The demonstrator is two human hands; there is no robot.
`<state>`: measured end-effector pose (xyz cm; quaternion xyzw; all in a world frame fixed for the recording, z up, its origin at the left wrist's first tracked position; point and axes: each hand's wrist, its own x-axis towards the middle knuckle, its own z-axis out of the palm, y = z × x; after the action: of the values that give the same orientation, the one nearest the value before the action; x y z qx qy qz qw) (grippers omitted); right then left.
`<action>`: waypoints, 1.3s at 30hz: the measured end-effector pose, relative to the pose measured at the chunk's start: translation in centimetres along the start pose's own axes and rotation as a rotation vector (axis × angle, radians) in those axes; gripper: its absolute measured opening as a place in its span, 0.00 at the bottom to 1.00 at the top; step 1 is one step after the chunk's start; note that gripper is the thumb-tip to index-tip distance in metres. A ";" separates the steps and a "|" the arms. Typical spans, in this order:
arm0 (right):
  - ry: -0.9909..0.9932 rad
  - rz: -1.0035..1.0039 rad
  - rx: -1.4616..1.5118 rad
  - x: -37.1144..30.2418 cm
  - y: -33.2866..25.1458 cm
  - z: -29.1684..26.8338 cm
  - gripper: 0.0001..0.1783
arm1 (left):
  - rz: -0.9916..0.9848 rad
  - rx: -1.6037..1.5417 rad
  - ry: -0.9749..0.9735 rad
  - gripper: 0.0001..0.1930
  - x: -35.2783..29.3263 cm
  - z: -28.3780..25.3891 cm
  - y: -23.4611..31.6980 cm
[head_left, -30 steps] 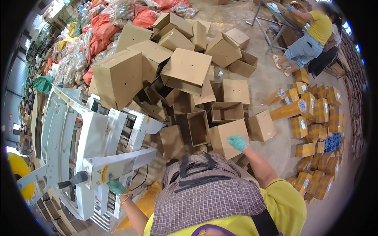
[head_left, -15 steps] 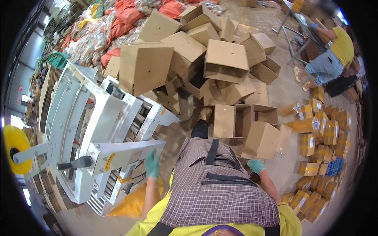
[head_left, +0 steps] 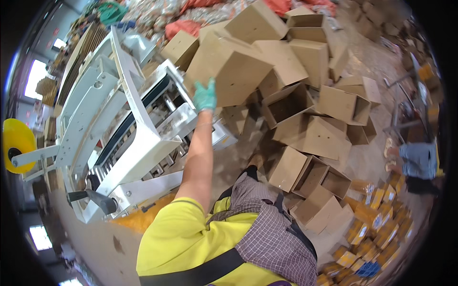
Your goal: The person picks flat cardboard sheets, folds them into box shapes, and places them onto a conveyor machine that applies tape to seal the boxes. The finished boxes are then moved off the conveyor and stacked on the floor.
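My left hand, in a green glove, is stretched out forward with its fingers apart. It is at the near side of a large brown cardboard box; whether the fingertips touch the cardboard I cannot tell. Below and left of the hand stands a white roller machine with a dark belt and metal rollers. The box leans beside the end of that machine, on a heap of other open boxes. My right hand is out of sight.
Several open cardboard boxes are heaped ahead and to the right. Taped yellow-brown parcels lie at the lower right. Filled bags are piled at the back. Another person's legs show at the far right.
My left hand has risen from beside the machine's near arm and reached forward to the large box. My right hand has left the view. The view has turned left.
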<state>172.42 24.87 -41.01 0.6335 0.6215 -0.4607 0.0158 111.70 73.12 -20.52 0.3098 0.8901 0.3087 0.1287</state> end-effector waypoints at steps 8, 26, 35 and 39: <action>0.014 0.139 0.339 7.5 -9.2 -8.7 0.13 | -0.215 -0.110 -0.349 0.48 0.9 13.7 1.7; -0.229 0.331 0.589 18.9 -11.9 -12.9 0.18 | 0.716 -0.382 -0.541 0.19 -10.5 4.8 1.5; -0.355 0.399 0.665 20.1 -5.5 -7.5 0.15 | 0.706 0.531 -0.307 0.10 -15.3 -9.2 -11.4; -0.309 0.302 0.646 21.8 -8.4 -4.9 0.14 | 0.572 0.635 -0.370 0.13 -15.8 -8.8 -13.1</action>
<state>164.13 46.58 -46.67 0.6133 0.3343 -0.7152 -0.0234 114.07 50.98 -21.34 0.6167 0.7814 -0.0167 0.0940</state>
